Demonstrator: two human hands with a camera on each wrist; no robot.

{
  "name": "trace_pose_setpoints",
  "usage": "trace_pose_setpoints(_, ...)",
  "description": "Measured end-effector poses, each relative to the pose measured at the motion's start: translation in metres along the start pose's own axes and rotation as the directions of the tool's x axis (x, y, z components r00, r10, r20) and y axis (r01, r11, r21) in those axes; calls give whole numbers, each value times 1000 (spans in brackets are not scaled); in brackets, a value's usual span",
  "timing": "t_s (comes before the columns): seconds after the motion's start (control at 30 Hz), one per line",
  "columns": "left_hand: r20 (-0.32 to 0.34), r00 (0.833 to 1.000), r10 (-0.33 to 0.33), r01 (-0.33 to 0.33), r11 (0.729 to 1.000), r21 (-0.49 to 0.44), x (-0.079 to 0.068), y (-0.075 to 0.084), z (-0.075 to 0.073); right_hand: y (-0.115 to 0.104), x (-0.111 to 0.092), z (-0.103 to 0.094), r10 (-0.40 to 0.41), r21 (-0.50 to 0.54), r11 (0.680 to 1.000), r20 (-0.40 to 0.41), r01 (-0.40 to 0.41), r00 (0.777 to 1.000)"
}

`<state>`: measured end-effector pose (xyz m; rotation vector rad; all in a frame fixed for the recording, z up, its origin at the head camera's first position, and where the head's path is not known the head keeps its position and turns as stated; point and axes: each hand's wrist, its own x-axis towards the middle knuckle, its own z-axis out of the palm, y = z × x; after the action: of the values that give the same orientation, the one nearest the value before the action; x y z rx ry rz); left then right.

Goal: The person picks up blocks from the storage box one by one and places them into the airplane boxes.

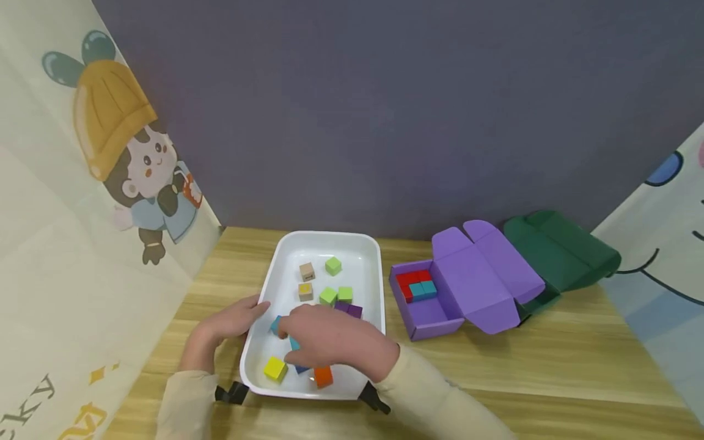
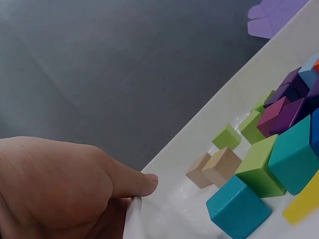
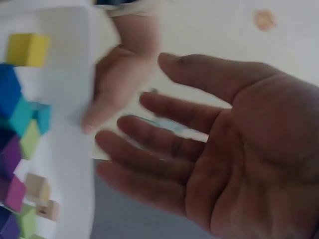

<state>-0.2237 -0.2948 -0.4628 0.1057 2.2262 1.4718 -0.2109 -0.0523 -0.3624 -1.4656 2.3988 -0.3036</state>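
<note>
My left hand [image 1: 233, 321] grips the left rim of a white tray [image 1: 381, 275], its thumb over the edge and its fingers outside the wall. Above the tray is my right hand [image 1: 330, 336], palm down, with its fingertips close by a teal cube [image 1: 275, 325]. The right wrist view shows its fingers spread, holding nothing. In the tray lie a yellow cube [image 1: 275, 370], an orange cube [image 1: 323, 376], wooden cubes [image 1: 307, 271], green cubes [image 1: 333, 266] and dark purple pieces [image 1: 355, 311]. My right hand hides part of the pile in the head view.
Right of the tray stands an opened purple box [image 1: 434, 332], its lid folded out rightward, with red blocks [image 1: 407, 280] and teal blocks [image 1: 423, 290] inside. A dark green box [image 1: 566, 250] is behind that lid. Black pieces [image 1: 236, 393] sit at the tray's near corners.
</note>
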Motion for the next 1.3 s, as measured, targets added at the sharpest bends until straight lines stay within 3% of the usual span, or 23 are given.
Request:
trace_pose_setpoints(0.2,-32,999,-19,19,1000,19,-1,-2,-1,9,46,18,106,-82,992,150,-95,983)
trace_pose_setpoints(0.37,-51,998,-45,47,998,39,0,-4,-1,21,69,39,178,-115,981,210,-157,961)
trace_pose_setpoints(0.6,-59,997,-47,50,998,41,-3,-6,1,22,79,61,282,-163,952,143,-258,949)
trace_pose_setpoints(0.83,-41,999,-24,25,999,21,-4,-8,0,15,82,74,260,-215,946,52,-243,964)
trace_pose_setpoints(0.97,-45,999,-24,25,999,22,-1,-7,0,14,82,78,277,-203,941,10,-269,961)
trace_pose_setpoints(1.3,-27,1000,-13,13,1000,19,1,-1,2,20,81,69,354,-118,932,83,-343,932)
